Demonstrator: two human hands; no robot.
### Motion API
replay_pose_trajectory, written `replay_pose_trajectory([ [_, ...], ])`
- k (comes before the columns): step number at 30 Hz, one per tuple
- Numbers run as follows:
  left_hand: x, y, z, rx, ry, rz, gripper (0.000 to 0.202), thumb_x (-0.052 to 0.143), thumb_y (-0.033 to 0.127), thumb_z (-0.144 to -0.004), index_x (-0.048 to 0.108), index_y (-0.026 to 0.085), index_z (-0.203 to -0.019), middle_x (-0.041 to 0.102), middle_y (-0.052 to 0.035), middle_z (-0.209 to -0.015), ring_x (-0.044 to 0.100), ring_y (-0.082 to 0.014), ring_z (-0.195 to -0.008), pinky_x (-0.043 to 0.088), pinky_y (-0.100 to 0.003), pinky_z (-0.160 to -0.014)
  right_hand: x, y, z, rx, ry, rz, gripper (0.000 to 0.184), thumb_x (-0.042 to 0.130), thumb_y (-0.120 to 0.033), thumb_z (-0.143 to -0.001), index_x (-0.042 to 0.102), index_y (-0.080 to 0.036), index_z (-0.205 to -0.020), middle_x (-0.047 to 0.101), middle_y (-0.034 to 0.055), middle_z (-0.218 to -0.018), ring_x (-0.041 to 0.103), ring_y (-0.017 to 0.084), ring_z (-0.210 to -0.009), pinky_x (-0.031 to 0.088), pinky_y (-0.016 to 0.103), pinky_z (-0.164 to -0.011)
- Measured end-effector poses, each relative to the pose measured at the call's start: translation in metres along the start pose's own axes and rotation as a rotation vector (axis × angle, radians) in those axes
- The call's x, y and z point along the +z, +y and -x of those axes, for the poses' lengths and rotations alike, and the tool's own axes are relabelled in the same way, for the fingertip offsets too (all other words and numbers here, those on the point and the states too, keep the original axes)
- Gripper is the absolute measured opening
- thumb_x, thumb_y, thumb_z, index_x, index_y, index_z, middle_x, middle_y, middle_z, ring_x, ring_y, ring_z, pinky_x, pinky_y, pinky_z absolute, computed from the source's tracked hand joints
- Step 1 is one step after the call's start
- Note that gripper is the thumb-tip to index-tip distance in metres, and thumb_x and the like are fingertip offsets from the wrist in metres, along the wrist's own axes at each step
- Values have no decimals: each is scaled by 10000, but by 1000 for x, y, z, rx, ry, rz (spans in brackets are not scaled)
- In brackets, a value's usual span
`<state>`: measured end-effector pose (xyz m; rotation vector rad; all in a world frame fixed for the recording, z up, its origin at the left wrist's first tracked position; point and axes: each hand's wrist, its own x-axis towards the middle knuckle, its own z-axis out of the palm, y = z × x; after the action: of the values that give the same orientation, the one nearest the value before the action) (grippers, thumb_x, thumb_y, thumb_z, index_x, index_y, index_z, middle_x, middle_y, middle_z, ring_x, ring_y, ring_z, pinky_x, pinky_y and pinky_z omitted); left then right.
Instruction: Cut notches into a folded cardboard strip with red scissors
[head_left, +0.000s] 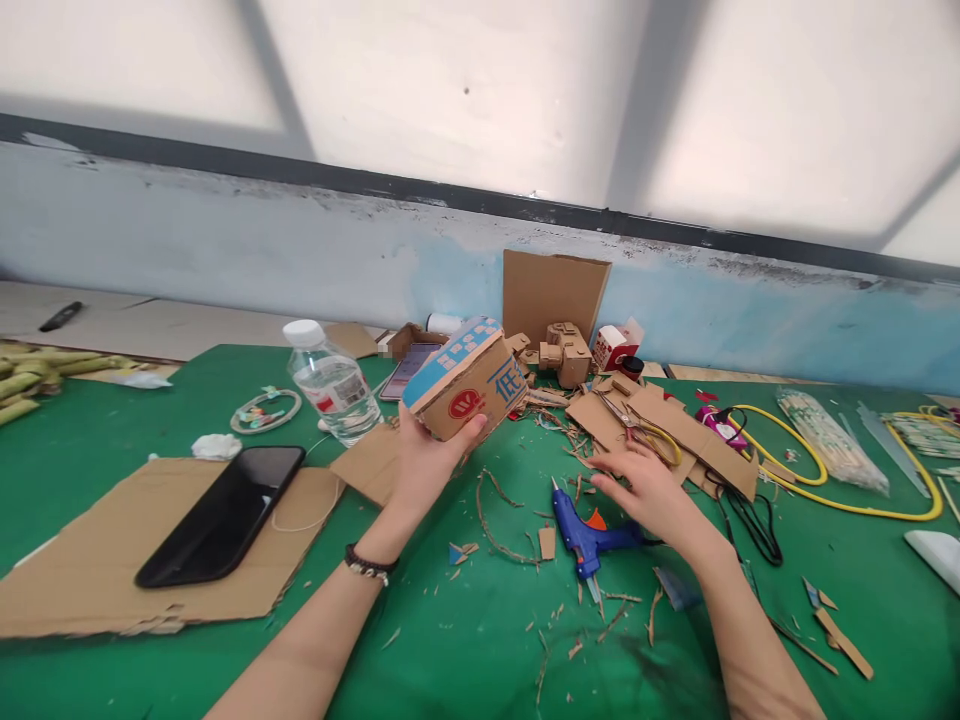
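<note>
My left hand [425,462] is closed around the underside of a small cardboard box model [466,377] with blue squares on its top and red and blue print on its side, held up above the green table [465,640]. My right hand [646,492] hovers flat with fingers spread, just above the handle of a blue glue gun [581,535] that lies on the table. It holds nothing. Cardboard scraps and strips lie all around the glue gun.
A black tablet [221,515] lies on a flat cardboard sheet [97,560] at the left. A water bottle [330,385] stands behind it. Scissors [634,425], cardboard pieces, a yellow cable [840,490] and a bag of sticks [829,440] sit at the right. A cardboard robot [564,352] stands by the wall.
</note>
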<state>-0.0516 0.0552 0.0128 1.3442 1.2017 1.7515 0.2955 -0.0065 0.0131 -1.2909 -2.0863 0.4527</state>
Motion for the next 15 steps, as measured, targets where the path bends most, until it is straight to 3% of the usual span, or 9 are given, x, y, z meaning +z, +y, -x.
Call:
replay_pose_trajectory([
  [2,1,0,-1,18,41,-33,871,1002,531,-748,595,197,-1442,716,-158,-1444,677,-357,-1410,520,-586,-1261,-3,-5,11,-3,-148,-5,288,788,-517,-1035,845,-388,-1285,862,22,-1262,791,317,-1212,613,517,-1138],
  [4,2,3,-1,-29,68,40,827,964,570,-792,614,196,-1441,719,-160,-1467,697,-341,-1388,535,-563,-1257,-4,-6,24,20,-230,-2,412,859,-519,-979,811,-406,-1373,837,30,-1304,768,315,-1242,639,456,-1075],
  [6,2,9,0,-167,48,213,789,892,636,-856,622,211,-1464,732,-147,-1475,741,-324,-1319,623,-519,-1171,-3,-2,36,34,-258,-2,578,939,-481,-906,766,-418,-1454,802,37,-1360,752,318,-1253,637,431,-1068],
  [8,1,16,0,-346,-8,397,761,823,685,-902,628,230,-1480,766,-127,-1434,795,-300,-1182,729,-445,-968,-2,3,42,41,-270,-12,653,968,-430,-870,743,-427,-1483,771,40,-1389,740,314,-1255,638,413,-1058],
  [11,-2,24,-2,-497,-26,539,663,797,653,-932,666,245,-1437,837,-79,-1247,821,-238,-942,742,-317,-681,-1,4,39,91,-318,-16,561,917,-483,-921,758,-403,-1453,755,51,-1354,730,305,-1247,625,420,-1067],
  [13,-2,25,-2,-532,-19,581,584,794,606,-948,691,251,-1400,855,-49,-1140,815,-210,-848,723,-279,-611,0,-2,30,126,-319,-11,478,820,-555,-1003,758,-375,-1442,739,66,-1380,711,305,-1295,590,448,-1125],
  [15,-1,25,0,-560,-34,610,550,802,580,-947,709,241,-1370,859,-43,-1097,812,-206,-809,722,-284,-591,6,-13,17,109,-216,-13,432,701,-556,-1090,728,-351,-1469,697,81,-1488,661,303,-1396,532,475,-1209],
])
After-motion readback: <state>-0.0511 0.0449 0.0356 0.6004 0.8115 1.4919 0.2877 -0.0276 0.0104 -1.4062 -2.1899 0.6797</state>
